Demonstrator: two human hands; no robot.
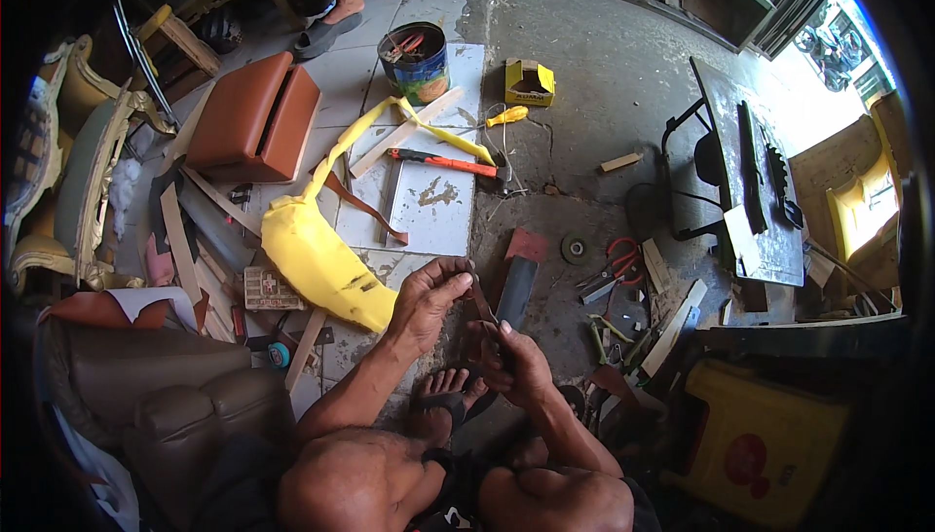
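Head view: the left hand (431, 300) pinches the upper end of a brown strip (479, 300) between thumb and fingers; the right hand (524, 365), fingers curled, grips its lower part. Strip sits between the two hands, above the floor and just ahead of the feet. Its lower end is partly covered by the right fingers; whether the dark patch there is a fold or a second piece cannot be told. Knees (351, 481) fill the lower edge and hide the floor beneath. Yellow cloth (317, 255) lies left of the hands, its near end close to the left wrist; whether they touch is unclear. Tub (419, 79) contents mostly hidden by its wall, red handles showing. Yellow box (529, 82) open, interior dark. At the top, another person's foot (341, 8) shows; the leg is cut off. Yellow stool (765, 444) at lower right is dim, running into the black rim. Small scraps around the scissors (623, 261) are hard to separate. Edges: dark block (518, 289) stands close ahead of the right hand; brown seat (209, 415) bounds the left side. Room: concrete floor (599, 55) stretches from the yellow box toward the black table (755, 182).
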